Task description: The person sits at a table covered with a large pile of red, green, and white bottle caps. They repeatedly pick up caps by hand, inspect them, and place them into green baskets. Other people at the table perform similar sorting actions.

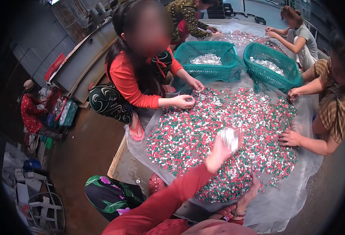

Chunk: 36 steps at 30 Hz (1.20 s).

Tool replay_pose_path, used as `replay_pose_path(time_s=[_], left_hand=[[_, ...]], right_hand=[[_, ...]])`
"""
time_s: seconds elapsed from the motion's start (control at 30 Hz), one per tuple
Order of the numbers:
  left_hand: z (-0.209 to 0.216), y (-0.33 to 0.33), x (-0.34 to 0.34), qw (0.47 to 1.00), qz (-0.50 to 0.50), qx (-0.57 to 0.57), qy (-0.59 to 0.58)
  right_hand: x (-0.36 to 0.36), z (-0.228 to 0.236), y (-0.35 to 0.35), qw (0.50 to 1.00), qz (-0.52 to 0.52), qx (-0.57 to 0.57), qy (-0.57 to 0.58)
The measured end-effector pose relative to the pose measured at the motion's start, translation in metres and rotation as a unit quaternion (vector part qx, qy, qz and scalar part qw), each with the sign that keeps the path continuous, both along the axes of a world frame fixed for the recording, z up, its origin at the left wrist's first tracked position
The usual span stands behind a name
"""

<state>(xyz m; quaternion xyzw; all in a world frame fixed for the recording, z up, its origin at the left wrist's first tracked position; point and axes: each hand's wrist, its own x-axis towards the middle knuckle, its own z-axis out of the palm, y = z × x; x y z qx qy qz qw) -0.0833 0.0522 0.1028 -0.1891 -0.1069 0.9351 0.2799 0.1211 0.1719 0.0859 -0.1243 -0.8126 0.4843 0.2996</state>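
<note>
A wide pile of small red, green and white bead-like pellets (180, 145) is spread before me, with flat shiny metal pieces (252, 156) mixed in. My left hand (219, 150), in a dark red sleeve, reaches over the middle of the pile. It is closed around a bunch of shiny metal pieces (230, 139), blurred by motion, so their exact shape is hard to make out. At the pile's near edge, my right hand (250, 193), with a bracelet at the wrist, rests edge-on. Its fingers stretch out against the pellets, and nothing shows in it.
Two green plastic baskets (205, 72) (254, 76) holding metal pieces stand at the far side. Clear sheeting (276, 203) lies under the pile. A co-worker in orange (127, 86) sits left; another's hands (290, 138) touch the right side. More people work beyond.
</note>
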Motion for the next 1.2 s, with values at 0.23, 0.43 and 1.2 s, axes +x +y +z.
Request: replay_pose_path(time_s=[0.23, 0.43, 1.2], left_hand=[[0.090, -0.025, -0.199, 0.944, 0.116, -0.295, 0.091], [-0.029, 0.003, -0.073, 0.588, -0.215, -0.626, 0.465], [-0.112, -0.067, 0.046, 0.440, -0.216, -0.754, 0.438]], right_hand=[[0.022, -0.010, 0.016, 0.982, -0.062, -0.160, -0.076], [0.019, 0.005, 0.030, 0.975, -0.133, -0.170, -0.056], [-0.091, -0.118, 0.016, 0.922, 0.105, 0.079, -0.365]])
